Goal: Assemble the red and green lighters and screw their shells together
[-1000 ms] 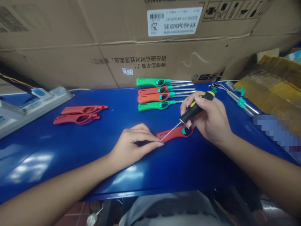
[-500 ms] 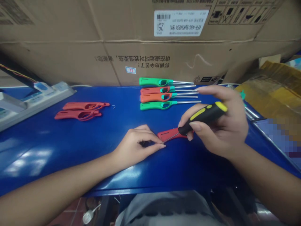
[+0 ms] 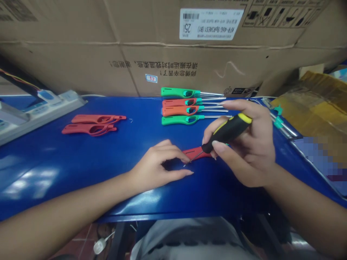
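Observation:
My right hand [image 3: 244, 144] is shut around a black and yellow screwdriver [image 3: 230, 130], whose thin steel shaft slants down to the left over a red lighter body [image 3: 193, 154]. The right fingers hide most of that body. My left hand [image 3: 157, 167] lies on the blue table [image 3: 54, 151], its index fingertip at the lighter's narrow end and its thumb just below. The shaft tip shows between these two fingers, and the hand holds nothing firmly that I can see.
Behind the hands lie several green, red and orange utility lighters [image 3: 180, 92] with steel nozzles. Two red lighter shells [image 3: 93, 119] lie at left, near a power strip [image 3: 40, 104]. Steel rods with teal parts [image 3: 279, 121] lie at right, before a large cardboard box [image 3: 135, 54].
The screwdriver handle has swung lower and more level, and my right hand now covers more of the red lighter. My left fingers have spread apart at its narrow end.

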Motion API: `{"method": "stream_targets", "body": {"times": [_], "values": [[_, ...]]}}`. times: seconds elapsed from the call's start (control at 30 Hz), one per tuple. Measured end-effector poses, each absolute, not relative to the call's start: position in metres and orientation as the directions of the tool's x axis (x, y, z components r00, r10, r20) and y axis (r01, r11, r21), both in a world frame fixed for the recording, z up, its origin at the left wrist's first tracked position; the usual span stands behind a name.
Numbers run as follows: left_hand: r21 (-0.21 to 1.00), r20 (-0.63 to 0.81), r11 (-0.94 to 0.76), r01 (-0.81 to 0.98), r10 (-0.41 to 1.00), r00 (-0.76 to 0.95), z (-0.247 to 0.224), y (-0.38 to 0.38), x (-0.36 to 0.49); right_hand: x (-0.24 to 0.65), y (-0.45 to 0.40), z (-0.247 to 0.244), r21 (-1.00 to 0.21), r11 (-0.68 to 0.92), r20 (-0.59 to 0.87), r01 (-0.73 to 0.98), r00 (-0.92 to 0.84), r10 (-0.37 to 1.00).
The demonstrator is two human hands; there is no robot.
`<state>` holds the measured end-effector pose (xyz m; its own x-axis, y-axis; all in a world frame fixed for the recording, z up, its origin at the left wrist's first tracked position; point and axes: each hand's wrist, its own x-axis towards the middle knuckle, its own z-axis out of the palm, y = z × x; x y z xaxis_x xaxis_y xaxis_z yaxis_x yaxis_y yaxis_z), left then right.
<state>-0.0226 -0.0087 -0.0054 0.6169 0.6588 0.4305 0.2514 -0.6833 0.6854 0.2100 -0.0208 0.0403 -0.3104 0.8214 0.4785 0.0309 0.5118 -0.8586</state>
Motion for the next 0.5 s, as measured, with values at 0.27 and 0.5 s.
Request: {"method": "stream_targets", "body": {"times": [0.27,0.5], "values": [[0.688,0.441,-0.672,0.273,0.687,0.578,-0.004,-0.007,-0.023,0.205,-0.016,0.04,-0.803,0.594,0.588,0.056,-0.091,0.804],[0.714,0.426,-0.646,0.272,0.708,0.563,-0.007,-0.007,-0.022,0.202,-0.009,0.035,-0.702,0.706,0.698,0.096,-0.102,0.709]]}}
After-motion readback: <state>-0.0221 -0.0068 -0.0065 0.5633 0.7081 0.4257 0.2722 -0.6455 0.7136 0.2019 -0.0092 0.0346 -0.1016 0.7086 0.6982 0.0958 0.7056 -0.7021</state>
